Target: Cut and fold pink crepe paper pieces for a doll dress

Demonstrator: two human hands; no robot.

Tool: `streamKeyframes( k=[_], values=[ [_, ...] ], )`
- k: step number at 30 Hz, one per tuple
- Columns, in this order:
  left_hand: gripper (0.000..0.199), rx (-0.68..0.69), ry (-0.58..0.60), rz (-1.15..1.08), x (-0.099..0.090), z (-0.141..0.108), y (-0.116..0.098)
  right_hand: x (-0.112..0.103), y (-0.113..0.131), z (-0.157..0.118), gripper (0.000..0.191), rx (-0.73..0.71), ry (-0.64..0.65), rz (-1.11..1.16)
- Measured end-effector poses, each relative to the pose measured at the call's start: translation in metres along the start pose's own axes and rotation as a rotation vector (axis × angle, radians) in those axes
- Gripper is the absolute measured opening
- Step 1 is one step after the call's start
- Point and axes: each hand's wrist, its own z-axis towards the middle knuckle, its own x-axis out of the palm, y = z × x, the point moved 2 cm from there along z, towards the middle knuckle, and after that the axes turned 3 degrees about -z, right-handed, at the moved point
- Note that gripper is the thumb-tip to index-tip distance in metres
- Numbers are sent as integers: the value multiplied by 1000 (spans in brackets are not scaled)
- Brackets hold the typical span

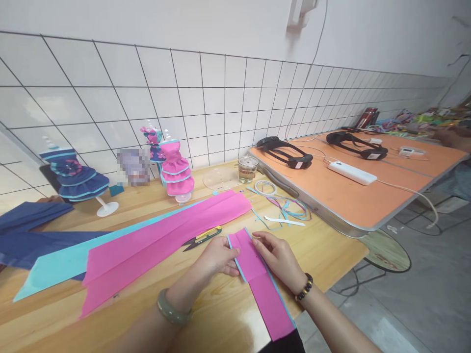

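Observation:
A pink fabric strip with light blue edging (pixel 262 282) runs from between my hands down over the table's front edge. My left hand (pixel 221 255) pinches its left edge near the top, thumb on the upper side. At the right edge, my right hand (pixel 275 255) holds the strip between thumb and fingers. Just beyond my left hand lies a pair of thread snips (pixel 204 237) with yellow and dark green handles. A long pink cloth piece (pixel 162 245) lies behind, partly over a light blue cloth piece (pixel 55 269).
Small dress forms wear a navy dress (pixel 79 174) and a pink dress (pixel 175 169). A glass of liquid (pixel 247 170), a tape roll (pixel 265 188) and tangled ribbons (pixel 290 208) lie ahead. The adjoining orange table (pixel 342 196) carries black headsets (pixel 287 153) and a white power bank (pixel 352 172).

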Motion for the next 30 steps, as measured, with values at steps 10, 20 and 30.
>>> streamKeyframes(
  k=[10,20,30],
  values=[
    [29,17,38,41,2,-1,-1,4,-10,1,26,18,43,99],
    [44,125,-2,14,-2,-7,-10,-3,-2,2,41,96,5,415],
    [60,475,-82,-35,-6,6,-4,-8,0,-2,40,108,89,569]
  ],
)
